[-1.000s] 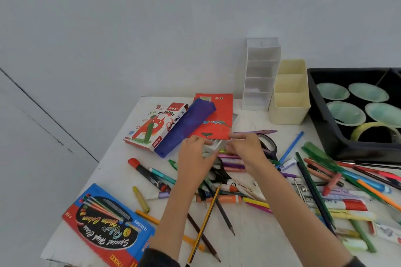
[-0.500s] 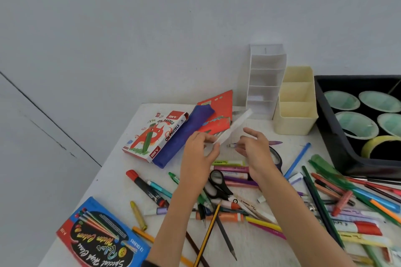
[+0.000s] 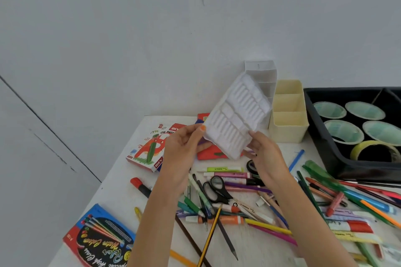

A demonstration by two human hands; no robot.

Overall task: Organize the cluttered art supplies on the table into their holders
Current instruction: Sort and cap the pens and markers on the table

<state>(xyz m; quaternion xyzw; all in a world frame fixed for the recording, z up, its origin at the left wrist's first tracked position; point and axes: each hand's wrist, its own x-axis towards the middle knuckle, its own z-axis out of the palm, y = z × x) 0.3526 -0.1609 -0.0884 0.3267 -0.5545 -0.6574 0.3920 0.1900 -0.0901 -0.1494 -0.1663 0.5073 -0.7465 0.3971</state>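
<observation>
I hold a white ridged plastic crayon tray [image 3: 236, 115] up in the air above the table, tilted with its empty slots facing me. My left hand [image 3: 184, 147] pinches its lower left corner. My right hand [image 3: 263, 154] grips its lower right edge. Behind the tray stand a white tiered holder [image 3: 263, 71] and a cream holder [image 3: 287, 115] with three compartments. Below my hands lies a heap of pencils, markers and crayons [image 3: 249, 212] with black scissors [image 3: 214, 188] among them.
An oil pastels box [image 3: 149, 147] and red paper [image 3: 208, 151] lie behind my left hand. A watercolour pen pack [image 3: 99, 240] sits at the near left. A black bin [image 3: 355, 132] with tape rolls stands at the right. The white table [image 3: 121, 197] ends at the left.
Both hands lifted the white tray off the table, raised it and turned it from edge-on until its slotted face shows. The head view tipped slightly upward.
</observation>
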